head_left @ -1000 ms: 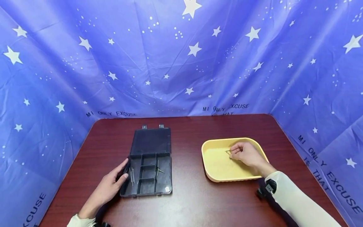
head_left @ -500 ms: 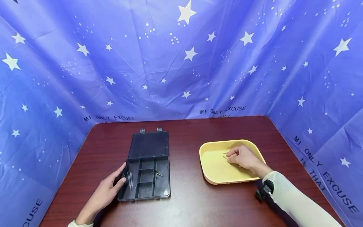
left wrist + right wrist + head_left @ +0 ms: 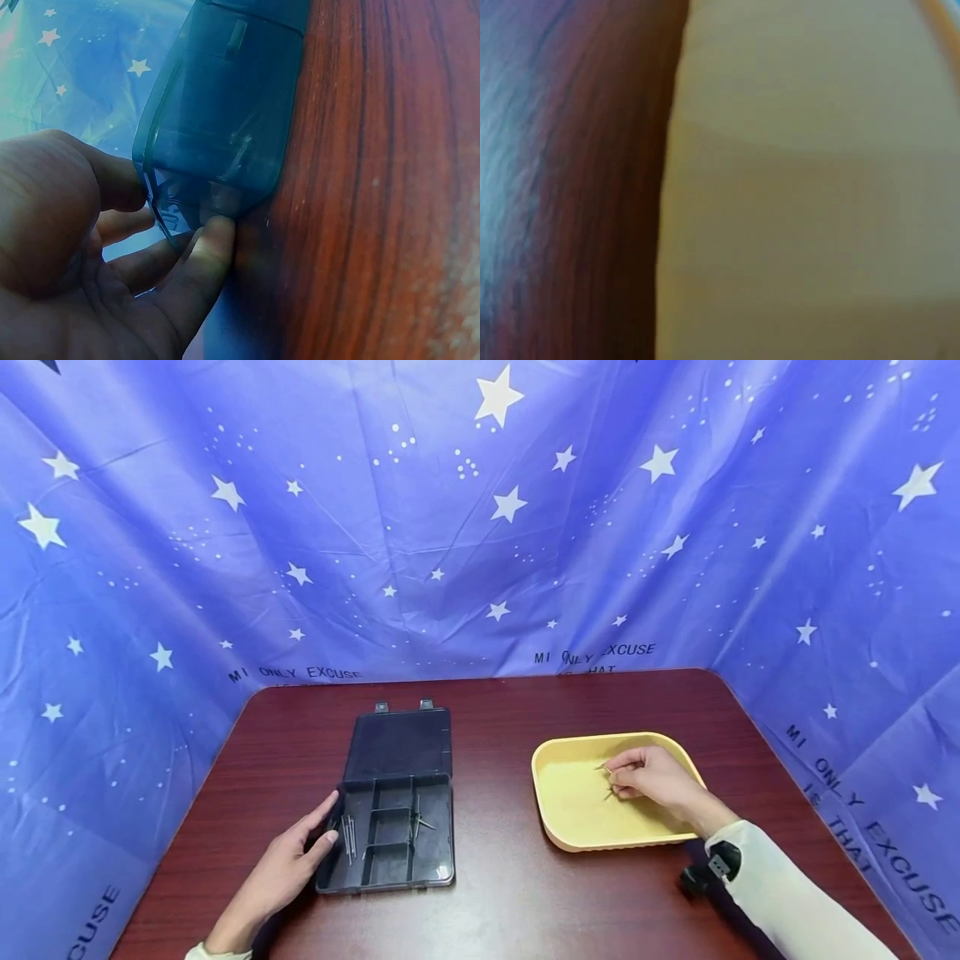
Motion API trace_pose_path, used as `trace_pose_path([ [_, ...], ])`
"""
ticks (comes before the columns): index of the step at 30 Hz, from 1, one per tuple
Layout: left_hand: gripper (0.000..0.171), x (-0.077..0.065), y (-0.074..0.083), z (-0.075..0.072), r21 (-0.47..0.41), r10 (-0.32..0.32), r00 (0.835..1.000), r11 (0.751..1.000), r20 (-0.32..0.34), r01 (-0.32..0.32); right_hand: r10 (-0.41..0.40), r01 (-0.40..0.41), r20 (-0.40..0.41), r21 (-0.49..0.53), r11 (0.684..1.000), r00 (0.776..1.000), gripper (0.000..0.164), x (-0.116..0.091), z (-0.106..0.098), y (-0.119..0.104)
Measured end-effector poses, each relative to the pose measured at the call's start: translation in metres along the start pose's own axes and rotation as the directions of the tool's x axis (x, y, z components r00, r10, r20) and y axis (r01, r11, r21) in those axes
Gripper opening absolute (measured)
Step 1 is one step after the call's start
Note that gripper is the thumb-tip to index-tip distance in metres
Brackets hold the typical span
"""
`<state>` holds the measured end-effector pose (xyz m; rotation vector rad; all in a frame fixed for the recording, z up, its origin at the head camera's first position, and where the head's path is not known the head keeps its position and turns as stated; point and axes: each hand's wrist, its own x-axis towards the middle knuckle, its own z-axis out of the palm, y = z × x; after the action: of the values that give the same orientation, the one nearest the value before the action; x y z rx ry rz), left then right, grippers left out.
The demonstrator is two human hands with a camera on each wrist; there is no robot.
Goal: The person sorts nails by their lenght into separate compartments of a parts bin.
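On the left of the table an open dark see-through compartment box (image 3: 390, 833) lies with its lid (image 3: 400, 743) folded back. My left hand (image 3: 281, 868) grips its left side; in the left wrist view the thumb (image 3: 210, 247) presses the end wall. Thin silver nails (image 3: 349, 839) lie in the long left compartment, and several brass-coloured screws (image 3: 420, 820) in the right one. Inside the yellow tray (image 3: 570, 802), my right hand (image 3: 656, 781) pinches a small screw (image 3: 602, 767) with bent fingers. Another small screw (image 3: 608, 795) shows beside the lower fingers. The right wrist view shows only the blurred tray wall.
The dark red wooden table (image 3: 495, 893) carries both box and tray, with a gap between them. A blue star-patterned cloth (image 3: 450, 527) hangs along the back and both sides.
My right fingers shift slightly within the tray, and the small screws at the fingertips change position. The left hand keeps its hold on the box. The head view tilts a little.
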<state>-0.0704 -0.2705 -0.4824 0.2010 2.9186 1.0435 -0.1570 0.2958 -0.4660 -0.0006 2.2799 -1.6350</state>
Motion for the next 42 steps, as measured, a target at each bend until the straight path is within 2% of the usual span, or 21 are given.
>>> trace_pose_path([
  [3, 0.06, 0.0, -0.001, 0.0, -0.005, 0.002, 1.0, 1.0, -0.003, -0.002, -0.011, 0.012, -0.018, 0.059, 0.998, 1.0, 0.035, -0.002, -0.003, -0.003],
  [6, 0.06, 0.0, -0.001, 0.0, -0.013, 0.005, 1.0, 1.0, -0.009, -0.006, -0.033, 0.035, -0.03, 0.071, 0.997, 0.999, 0.036, -0.004, -0.005, -0.007],
  [12, 0.06, 0.001, -0.002, -0.001, -0.025, 0.017, 1.0, 1.0, -0.015, -0.017, -0.011, 0.019, -0.056, 0.131, 0.991, 0.998, 0.035, -0.006, -0.003, -0.021],
  [16, 0.059, 0.002, -0.002, 0.001, -0.034, 0.041, 0.999, 0.999, -0.026, -0.042, -0.013, 0.021, -0.045, 0.19, 0.982, 0.999, 0.027, -0.009, 0.0, -0.029],
  [19, 0.059, 0.002, -0.002, 0.001, -0.034, 0.042, 0.999, 0.999, -0.029, -0.043, -0.032, 0.036, -0.02, 0.239, 0.97, 0.999, 0.015, -0.011, 0.003, -0.036],
  [24, 0.059, 0.002, -0.002, 0.001, -0.039, 0.03, 0.999, 0.999, -0.023, -0.03, -0.098, 0.099, -0.015, 0.266, 0.959, 0.995, 0.008, -0.013, 0.011, -0.053],
  [28, 0.059, 0.001, -0.002, -0.001, -0.029, 0.017, 1.0, 0.999, -0.012, -0.018, -0.182, 0.184, -0.03, 0.253, 0.95, 0.983, 0.009, -0.015, 0.017, -0.07],
  [35, 0.06, 0.001, -0.002, -0.004, -0.038, 0.02, 1.0, 0.999, -0.016, -0.02, -0.277, 0.282, -0.06, 0.293, 0.914, 0.959, 0.016, -0.015, 0.025, -0.106],
  [42, 0.059, 0.001, -0.002, -0.002, -0.064, 0.044, 0.999, 0.997, -0.032, -0.046, -0.376, 0.395, -0.121, 0.294, 0.871, 0.919, 0.017, -0.018, 0.029, -0.133],
])
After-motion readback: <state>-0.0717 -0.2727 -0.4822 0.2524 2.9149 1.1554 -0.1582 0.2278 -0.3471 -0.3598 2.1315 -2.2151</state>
